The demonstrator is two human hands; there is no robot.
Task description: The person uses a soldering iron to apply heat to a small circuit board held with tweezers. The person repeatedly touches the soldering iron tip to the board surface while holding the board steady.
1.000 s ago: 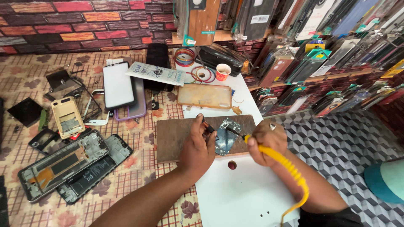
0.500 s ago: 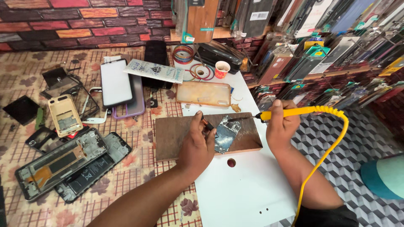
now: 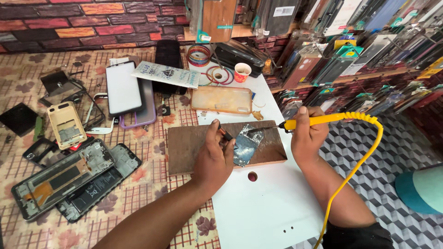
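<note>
My right hand (image 3: 308, 138) grips the yellow soldering iron (image 3: 318, 121), my left hand (image 3: 215, 157) pinches a small tool (image 3: 225, 133) on the circuit board (image 3: 247, 145); a slip could burn my fingers.

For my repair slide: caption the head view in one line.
Right hand brings a yellow soldering iron to a small circuit board on a wooden block.

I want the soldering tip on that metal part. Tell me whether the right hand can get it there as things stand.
Probably yes. The right hand holds the yellow soldering iron with its tip right at the upper edge of the small metal part on the wooden board. The left hand sits on the part's other side, leaving that approach free.
</note>
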